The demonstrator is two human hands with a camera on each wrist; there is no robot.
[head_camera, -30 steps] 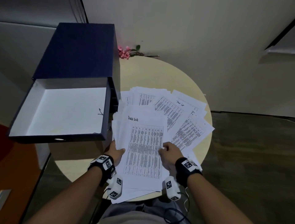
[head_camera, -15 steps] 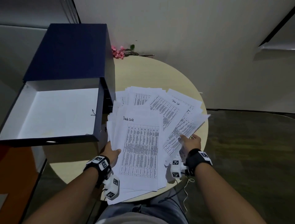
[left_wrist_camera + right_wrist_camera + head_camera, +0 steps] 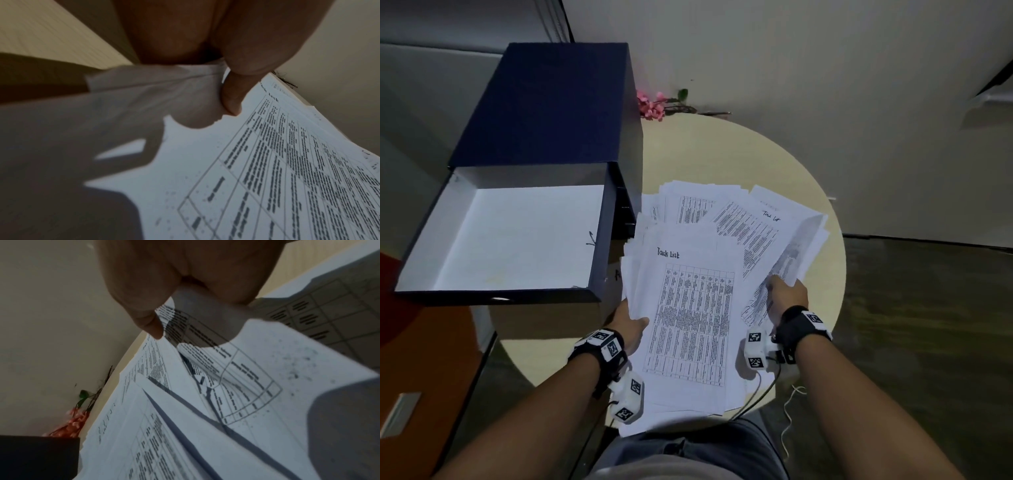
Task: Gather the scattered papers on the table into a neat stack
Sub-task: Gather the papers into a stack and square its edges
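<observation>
On the round table [image 3: 722, 154] both hands' fingers pinch paper edges — left hand [image 3: 631, 323] the stack [image 3: 688, 325], right hand [image 3: 786, 294] loose sheets [image 3: 796, 250]

table [image 3: 722, 154]: papers [image 3: 690, 308] spread on near half | box [image 3: 510, 236] left of papers, touching them, hanging off table's left edge | lid [image 3: 544, 102] behind box | flowers [image 3: 652, 106] at far edge, right of lid | left hand [image 3: 631, 325] at papers' left edge | right hand [image 3: 786, 294] at right edge, under lifted sheets

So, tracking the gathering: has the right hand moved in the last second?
Yes. The right hand went rightward from the Task List sheet toward the table's right edge.
</observation>
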